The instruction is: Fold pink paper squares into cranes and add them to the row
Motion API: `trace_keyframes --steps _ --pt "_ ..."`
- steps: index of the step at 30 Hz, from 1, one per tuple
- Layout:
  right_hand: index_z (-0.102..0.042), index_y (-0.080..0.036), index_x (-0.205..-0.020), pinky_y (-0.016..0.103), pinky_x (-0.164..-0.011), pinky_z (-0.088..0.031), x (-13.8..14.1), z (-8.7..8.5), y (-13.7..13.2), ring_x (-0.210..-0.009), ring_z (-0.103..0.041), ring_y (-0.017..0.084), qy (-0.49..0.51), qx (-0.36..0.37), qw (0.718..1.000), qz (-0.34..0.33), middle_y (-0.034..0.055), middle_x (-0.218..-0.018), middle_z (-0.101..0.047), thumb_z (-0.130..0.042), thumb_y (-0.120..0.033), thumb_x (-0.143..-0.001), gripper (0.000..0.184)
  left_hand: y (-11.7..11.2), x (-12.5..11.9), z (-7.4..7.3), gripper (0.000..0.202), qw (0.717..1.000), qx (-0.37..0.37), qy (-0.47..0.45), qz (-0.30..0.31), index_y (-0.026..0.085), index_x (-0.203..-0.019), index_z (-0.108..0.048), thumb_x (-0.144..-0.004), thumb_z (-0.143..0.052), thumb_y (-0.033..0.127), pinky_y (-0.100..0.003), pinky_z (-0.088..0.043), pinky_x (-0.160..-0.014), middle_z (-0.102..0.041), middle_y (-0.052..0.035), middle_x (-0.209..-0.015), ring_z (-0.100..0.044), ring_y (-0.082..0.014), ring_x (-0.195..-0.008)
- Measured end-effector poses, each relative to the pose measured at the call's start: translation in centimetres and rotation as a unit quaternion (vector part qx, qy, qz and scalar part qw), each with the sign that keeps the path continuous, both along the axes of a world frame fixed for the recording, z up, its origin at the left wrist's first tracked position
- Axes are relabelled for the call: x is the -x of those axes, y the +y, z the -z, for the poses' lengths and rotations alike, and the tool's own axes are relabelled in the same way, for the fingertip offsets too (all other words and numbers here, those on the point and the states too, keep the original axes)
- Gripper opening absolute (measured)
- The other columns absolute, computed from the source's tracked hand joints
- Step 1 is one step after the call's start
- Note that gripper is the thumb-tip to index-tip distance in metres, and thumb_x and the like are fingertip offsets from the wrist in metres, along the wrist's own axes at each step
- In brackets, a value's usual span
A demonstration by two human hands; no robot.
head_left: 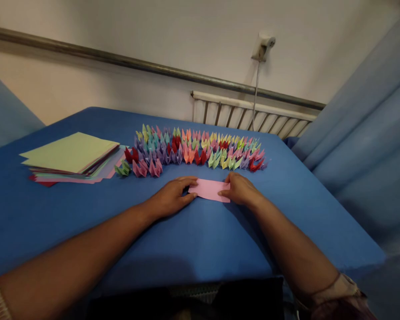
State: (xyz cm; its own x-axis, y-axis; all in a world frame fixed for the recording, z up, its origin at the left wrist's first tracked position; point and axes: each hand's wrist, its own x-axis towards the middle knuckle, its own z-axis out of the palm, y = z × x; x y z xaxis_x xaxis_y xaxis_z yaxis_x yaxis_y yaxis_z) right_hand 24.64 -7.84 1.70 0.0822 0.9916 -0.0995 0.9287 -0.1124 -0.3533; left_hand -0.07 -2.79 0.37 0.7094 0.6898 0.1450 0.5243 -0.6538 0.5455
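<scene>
Your two forearms come in from 7 and 5 o'clock over the blue-covered bench [200, 240], and there is a thin band on your right wrist [336, 289] near the bottom edge. Both hands meet at the middle of the bench on a folded pink paper strip [209, 190], which lies flat with its long side running 9 to 3 o'clock. Your left hand [171, 197] rests palm down at the strip's 9 o'clock end. Its fingers [186, 181] are stretched out and lie on the paper, pressing it without closing round it. Your right hand [240, 190] covers the 3 o'clock end, with the fingers bent over the far edge and the thumb tip on the near edge. You cannot tell from here whether it pinches the strip or only presses it. Just beyond the strip, at 12 o'clock, small folded paper figures [200, 151] in many colours stand in tight rows across the bench. At 10 o'clock a fanned stack of coloured paper sheets [71, 153] lies flat with a pale green sheet on top, just beside the rows. Past the bench's far edge, a radiator [250, 116] stands at 1 o'clock under a metal rail [120, 60]. A wall plug [262, 46] with a hanging cable sits above it, and a blue curtain [363, 133] hangs at 3 o'clock.
</scene>
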Motion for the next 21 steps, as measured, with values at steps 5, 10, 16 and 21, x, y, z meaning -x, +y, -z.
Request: trace_keyframes --steps 5,10,16,21 --pt "-0.056 -0.02 -0.111 0.026 -0.062 -0.039 0.3 -0.2 -0.2 -0.078 -0.062 0.017 0.07 0.034 0.997 -0.004 0.0019 -0.093 -0.069 -0.076 -0.037 -0.072 0.047 0.1 -0.2 -0.6 0.057 0.994 0.047 -0.036 -0.091 0.016 -0.133 -0.052 -0.081 -0.061 0.039 -0.045 -0.043 -0.107 -0.055 -0.0121 -0.139 -0.055 -0.0286 -0.124" --pt "-0.062 -0.023 -0.097 0.027 -0.06 -0.036 0.5 -0.5 -0.6 -0.076 -0.06 0.019 0.057 0.031 0.997 -0.035 0.0013 -0.088 -0.068 -0.078 -0.044 -0.068 0.039 0.0 0.0 -1.0 0.065 0.994 0.047 -0.037 -0.093 0.016 -0.131 -0.053 -0.074 -0.069 0.041 -0.049 -0.046 -0.102 -0.059 -0.0148 -0.131 -0.059 -0.0322 -0.116" --pt "-0.059 -0.02 -0.069 0.024 -0.06 -0.035 0.4 0.9 0.1 -0.066 -0.052 0.013 0.123 -0.022 0.988 -0.093 -0.0018 -0.075 -0.061 -0.072 -0.023 -0.071 0.014 -0.1 0.1 -1.3 0.069 0.989 0.064 -0.055 -0.12 0.017 -0.133 -0.052 -0.071 -0.073 0.039 -0.049 -0.05 -0.095 -0.06 -0.0159 -0.129 -0.062 -0.033 -0.111" --pt "-0.054 -0.02 -0.072 0.025 -0.066 -0.043 0.6 1.8 0.6 -0.071 -0.056 0.013 0.296 -0.084 0.946 -0.104 -0.0016 -0.078 -0.063 -0.065 -0.024 -0.077 0.012 0.0 0.0 -1.5 0.076 0.974 0.125 -0.108 -0.155 0.015 -0.133 -0.054 -0.065 -0.077 0.039 -0.046 -0.052 -0.09 -0.065 -0.0157 -0.122 -0.065 -0.0319 -0.104"
